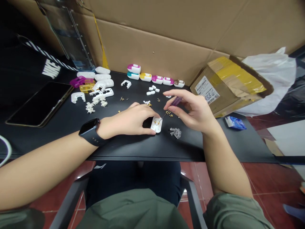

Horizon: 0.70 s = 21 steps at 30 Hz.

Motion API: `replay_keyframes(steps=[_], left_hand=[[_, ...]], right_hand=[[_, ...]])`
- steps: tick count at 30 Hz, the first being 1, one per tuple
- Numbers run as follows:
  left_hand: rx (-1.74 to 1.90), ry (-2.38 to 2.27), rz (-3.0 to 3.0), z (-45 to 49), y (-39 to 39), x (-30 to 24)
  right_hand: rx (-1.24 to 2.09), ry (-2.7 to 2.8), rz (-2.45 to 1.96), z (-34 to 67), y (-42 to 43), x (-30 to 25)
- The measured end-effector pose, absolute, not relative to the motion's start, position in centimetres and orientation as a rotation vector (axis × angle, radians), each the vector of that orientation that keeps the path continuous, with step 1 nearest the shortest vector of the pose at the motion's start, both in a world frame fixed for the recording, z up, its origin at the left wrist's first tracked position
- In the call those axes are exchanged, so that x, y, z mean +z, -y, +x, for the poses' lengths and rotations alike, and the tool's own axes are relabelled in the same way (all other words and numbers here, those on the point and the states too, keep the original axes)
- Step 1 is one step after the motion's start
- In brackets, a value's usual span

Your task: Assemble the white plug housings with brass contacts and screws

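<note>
Near the table's front edge, my left hand (135, 119) grips a small white plastic housing (156, 127) between thumb and fingers. Gold-coloured metal parts sit inside that housing. My right hand (190, 109) holds a screwdriver (175, 102) by its purple handle, its shaft slanting down to the left. The tip reaches into the housing, at or very near the gold parts; exact contact is too small to tell. Just right of the housing lies a pile of clear plastic pieces (175, 133). Small brass parts (169, 113) are scattered behind it, partly under my right hand.
White, purple and yellow shells (102, 83) cluster at the left beside a tablet-like device (40, 103). Coloured-and-white units (157, 79) line the back, with small white blocks (152, 90) before them. A taped cardboard box (226, 86) and a blue packet (235, 123) are at the right.
</note>
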<state>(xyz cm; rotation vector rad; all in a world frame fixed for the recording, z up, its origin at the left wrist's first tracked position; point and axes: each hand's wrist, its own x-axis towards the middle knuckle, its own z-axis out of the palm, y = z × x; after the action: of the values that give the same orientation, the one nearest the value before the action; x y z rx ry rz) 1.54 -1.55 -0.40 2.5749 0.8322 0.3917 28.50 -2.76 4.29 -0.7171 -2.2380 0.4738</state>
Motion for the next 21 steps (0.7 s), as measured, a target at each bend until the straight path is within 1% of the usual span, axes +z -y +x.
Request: replay_keyframes(steps=[21], left_hand=[[0.403, -0.827, 2.573, 1.41, 1.58, -0.37]], right_hand=[[0.511, 2.246, -0.685, 28.64, 2.91, 4.5]])
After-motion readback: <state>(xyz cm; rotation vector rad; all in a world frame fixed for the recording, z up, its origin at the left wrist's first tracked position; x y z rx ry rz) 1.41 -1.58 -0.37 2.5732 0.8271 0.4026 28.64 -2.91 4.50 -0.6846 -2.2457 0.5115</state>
